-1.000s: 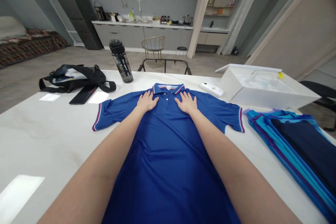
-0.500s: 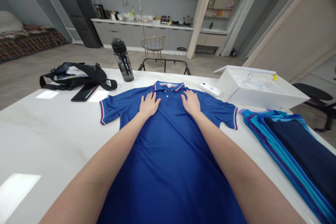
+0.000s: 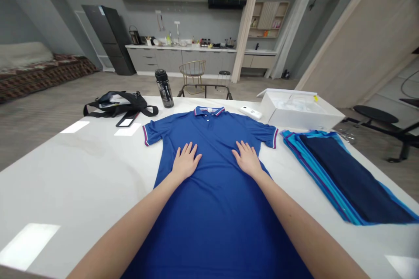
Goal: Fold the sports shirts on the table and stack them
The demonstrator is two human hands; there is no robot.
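A blue polo shirt (image 3: 212,200) lies spread front side up, its striped collar at the far end and both short sleeves out to the sides. On the left part of its chest rests my left hand (image 3: 186,161), palm down with fingers spread. My right hand (image 3: 247,158) lies flat on the right part of the chest, fingers apart. Neither hand grips the fabric. Small wrinkles run across the cloth between the hands. The shirt's lower end reaches the bottom of the view.
On the white table (image 3: 98,170) are a black bag (image 3: 122,103), a phone (image 3: 127,119), a dark bottle (image 3: 164,89), a white device (image 3: 250,112), an open white box (image 3: 297,111) and a stack of folded clothes (image 3: 350,174) at the right.
Both hands have slid from near the collar down to the chest, toward me. The camera view has tilted up, showing more of the kitchen.
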